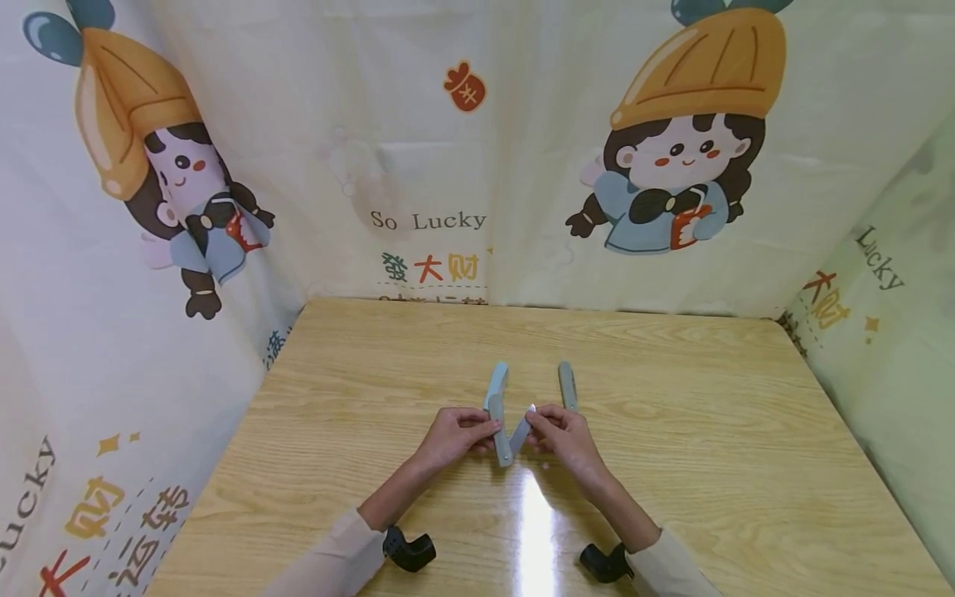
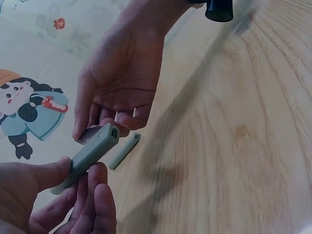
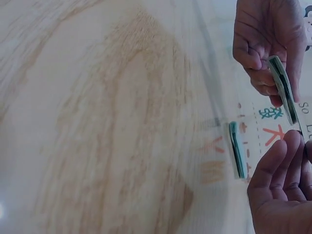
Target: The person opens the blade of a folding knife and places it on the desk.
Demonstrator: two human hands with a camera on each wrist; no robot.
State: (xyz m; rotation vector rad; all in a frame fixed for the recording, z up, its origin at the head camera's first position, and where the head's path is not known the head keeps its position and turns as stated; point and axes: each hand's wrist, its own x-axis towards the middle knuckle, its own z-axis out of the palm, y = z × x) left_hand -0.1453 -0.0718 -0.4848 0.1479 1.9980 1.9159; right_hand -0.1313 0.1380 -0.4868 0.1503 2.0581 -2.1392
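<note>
Left hand (image 1: 455, 435), right hand (image 1: 561, 433) gripping grey folding tool (image 1: 501, 419); second piece (image 1: 568, 385) on table (image 1: 709, 464)

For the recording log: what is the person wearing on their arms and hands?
Both hands are bare, with no gloves, rings or watch visible. The left hand and the right hand come out of long, pale cream fabric sleeves that end at the wrists. A small black camera mount sits at each wrist, by the cuff.
</note>
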